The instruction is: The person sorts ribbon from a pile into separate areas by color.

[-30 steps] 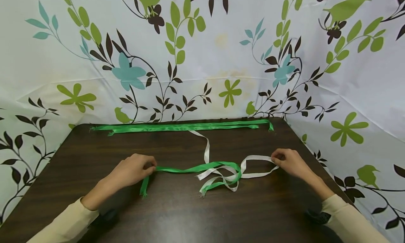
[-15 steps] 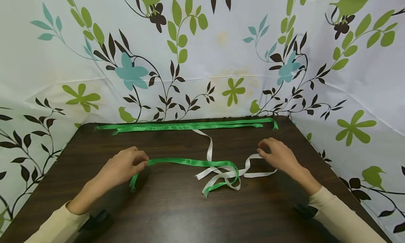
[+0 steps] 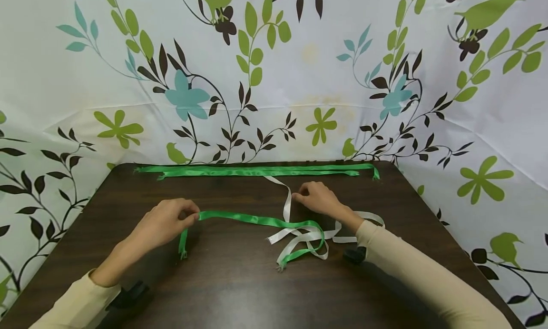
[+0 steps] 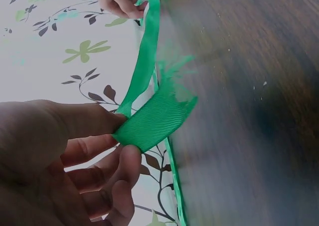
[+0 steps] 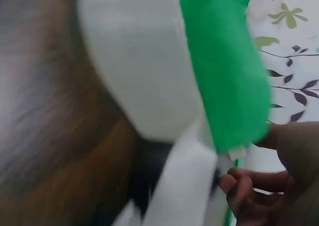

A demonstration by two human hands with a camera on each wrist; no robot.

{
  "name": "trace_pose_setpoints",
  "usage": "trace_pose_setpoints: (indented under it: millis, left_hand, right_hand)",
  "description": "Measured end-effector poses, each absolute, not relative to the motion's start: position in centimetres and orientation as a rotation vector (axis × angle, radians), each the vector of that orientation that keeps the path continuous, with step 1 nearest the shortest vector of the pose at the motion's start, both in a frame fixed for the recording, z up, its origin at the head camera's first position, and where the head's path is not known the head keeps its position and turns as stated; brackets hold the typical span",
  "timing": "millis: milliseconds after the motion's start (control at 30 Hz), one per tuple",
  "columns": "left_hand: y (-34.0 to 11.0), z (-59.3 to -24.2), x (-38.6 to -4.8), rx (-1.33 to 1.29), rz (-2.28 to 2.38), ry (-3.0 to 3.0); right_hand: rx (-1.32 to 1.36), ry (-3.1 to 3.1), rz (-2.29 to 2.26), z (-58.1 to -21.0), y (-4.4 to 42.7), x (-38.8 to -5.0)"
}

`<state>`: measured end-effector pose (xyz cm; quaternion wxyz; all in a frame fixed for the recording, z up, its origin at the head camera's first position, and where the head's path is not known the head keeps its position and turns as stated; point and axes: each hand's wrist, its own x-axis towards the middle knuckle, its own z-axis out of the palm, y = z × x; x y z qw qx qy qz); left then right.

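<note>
My left hand [image 3: 164, 224] pinches a green ribbon [image 3: 244, 218] near its left end, between thumb and fingers. The frayed tail [image 4: 174, 96] sticks out past the fingertips in the left wrist view. From there the ribbon runs right and curls through a looped white ribbon [image 3: 295, 241] on the table. My right hand [image 3: 318, 198] hovers over the table behind these loops, fingers loosely bent, with nothing visible in its grasp. Its fingertips are close to the white ribbon's rear strand; whether they touch is unclear. In the right wrist view, blurred ribbons partly cover the right hand [image 5: 254, 188].
More green ribbons [image 3: 257, 171] lie stretched along the back edge of the dark wooden table [image 3: 239, 291]. A white loop [image 3: 372, 217] lies partly under the right forearm. A leaf-and-bird patterned cloth [image 3: 274, 95] hangs behind and beside the table.
My right hand has let go of the white loop at the right and moved left across the table. My left hand has shifted slightly left, still holding the green ribbon.
</note>
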<state>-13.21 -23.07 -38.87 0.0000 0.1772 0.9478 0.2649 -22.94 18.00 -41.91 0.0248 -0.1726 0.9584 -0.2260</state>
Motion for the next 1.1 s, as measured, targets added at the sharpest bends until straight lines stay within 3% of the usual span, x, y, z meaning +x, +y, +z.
trace_pose_setpoints:
  millis: [233,600,867,1100]
  left_hand:
    - [-23.4,-38.8,-13.2,0.527,0.841,2.949]
    - [-24.3,-38.3,-13.3,0.540,0.866,2.989]
    - [-24.2,-37.7,-13.2,0.561,0.883,3.001]
    - [-23.7,-37.1,-12.8,0.625,0.886,3.001]
  right_hand:
    - [-0.412,2.966,-0.717,-42.9,16.3,-23.3]
    - [-0.575,2.925,-0.785,-41.8,17.7,-21.2]
    - [-0.526,2.918,-0.694,-40.9,19.3,-20.4]
    - [-0.686,2.976,-0.705,-39.0,17.0,-19.5]
